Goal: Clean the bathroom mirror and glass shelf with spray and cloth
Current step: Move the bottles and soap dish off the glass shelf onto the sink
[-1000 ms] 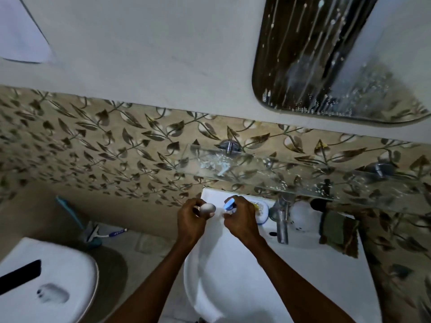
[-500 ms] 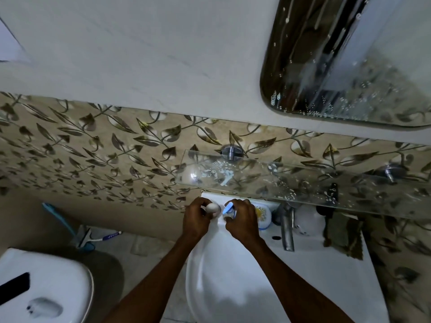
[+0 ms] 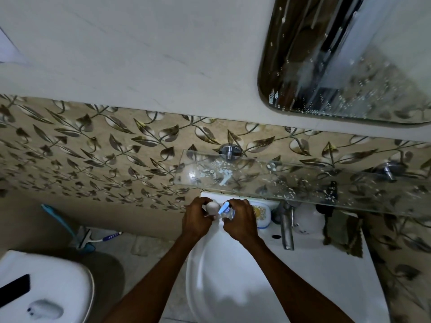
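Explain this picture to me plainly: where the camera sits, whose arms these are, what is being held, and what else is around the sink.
The camera is worn on a person's head, looking down over a white sink. The two bare arms are that person's own. The left hand grips a small white rounded thing; the right hand holds a small clear bottle with a blue part on top. Above them a glass shelf and a mirror are both speckled with white droplets. A tap, a soap dish and a dark cloth are by the sink.
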